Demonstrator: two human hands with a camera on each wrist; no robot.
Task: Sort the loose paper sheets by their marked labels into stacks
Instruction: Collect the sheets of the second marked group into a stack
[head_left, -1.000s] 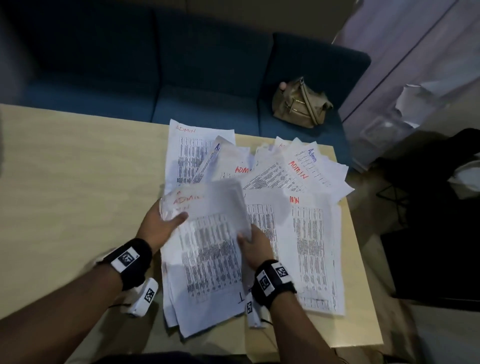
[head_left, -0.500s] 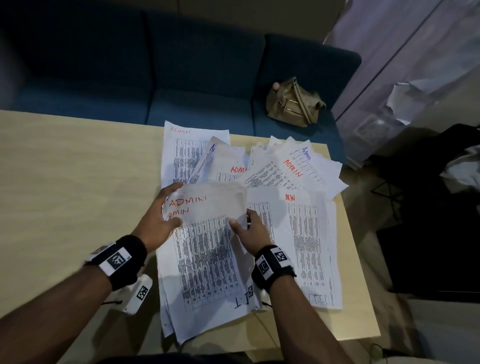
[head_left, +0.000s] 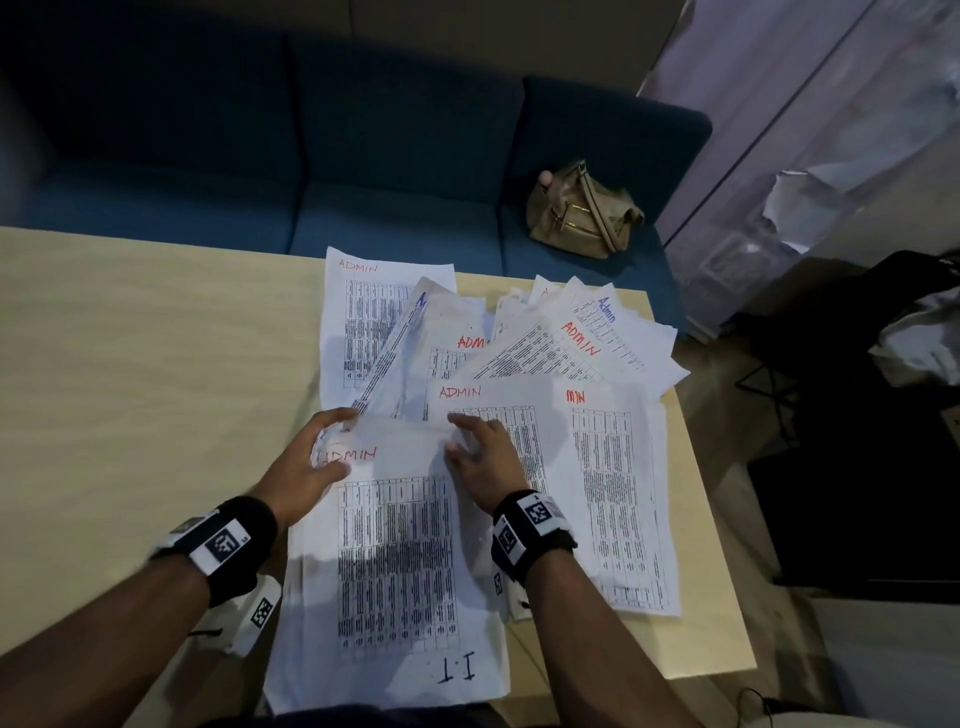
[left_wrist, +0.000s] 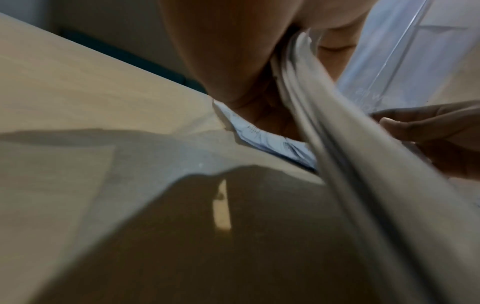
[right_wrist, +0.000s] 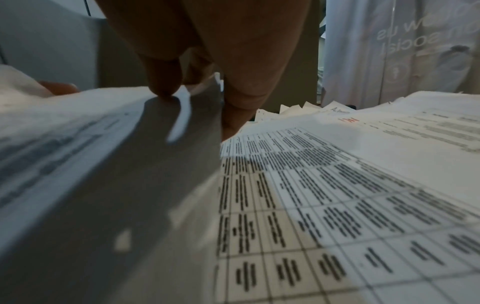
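Observation:
A near stack of printed sheets (head_left: 395, 545) lies in front of me, with a red ADMIN label at its top and "I.T" written at its near end. My left hand (head_left: 337, 441) grips its top-left corner, thumb on top and fingers curled over the far edge. The left wrist view shows the stack's edges (left_wrist: 350, 144) held in that grip. My right hand (head_left: 467, 441) rests straight fingers on the stack's right edge and on the ADMIN sheet (head_left: 524, 415) beside it. One fingertip (right_wrist: 161, 82) presses the top sheet (right_wrist: 103, 164). More ADMIN sheets (head_left: 571, 353) fan out behind.
The papers cover the right part of a light wooden table (head_left: 130, 364), whose right edge is close to them. A blue sofa (head_left: 363, 156) runs behind the table with a tan handbag (head_left: 582, 213) on it. Dark objects stand on the floor at the right.
The sheet held up and bent a second ago now lies flat on the near stack. Both hands have moved to the stack's top end, and an ADMIN label beside it has come into sight.

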